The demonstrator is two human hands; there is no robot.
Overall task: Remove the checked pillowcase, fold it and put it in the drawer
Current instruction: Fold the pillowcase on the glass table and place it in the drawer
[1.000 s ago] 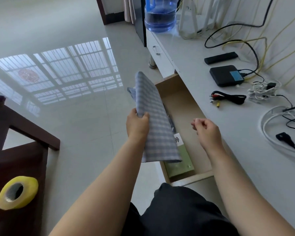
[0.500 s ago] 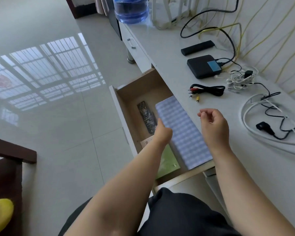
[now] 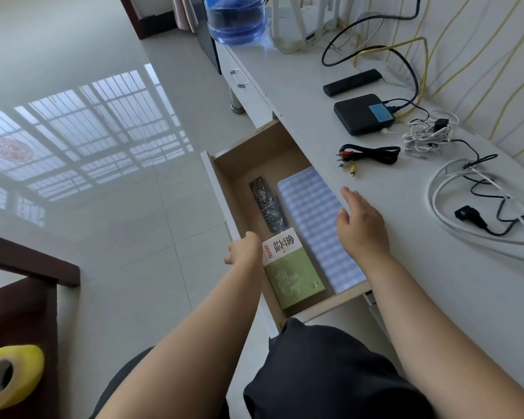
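Chinese characters are printed on the white-and-green flat box (image 3: 291, 267); no other writing is readable. The folded blue-and-white checked pillowcase (image 3: 318, 225) is laid in the open wooden drawer (image 3: 224, 192), a black remote control (image 3: 268, 205) at its 9 o'clock. The left hand (image 3: 245, 248) is placed at the drawer front, its grip not discernible. The right hand (image 3: 362, 223) is held flat, fingers straight, over the pillowcase's 3 o'clock edge.

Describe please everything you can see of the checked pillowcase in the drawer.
The checked pillowcase is soft cloth in a pale blue and white check, folded into a long flat rectangle. It lies along the right side of the open drawer, beside a dark remote and a green and white box. The right hand hovers open at its right edge, covering part; contact is unclear.
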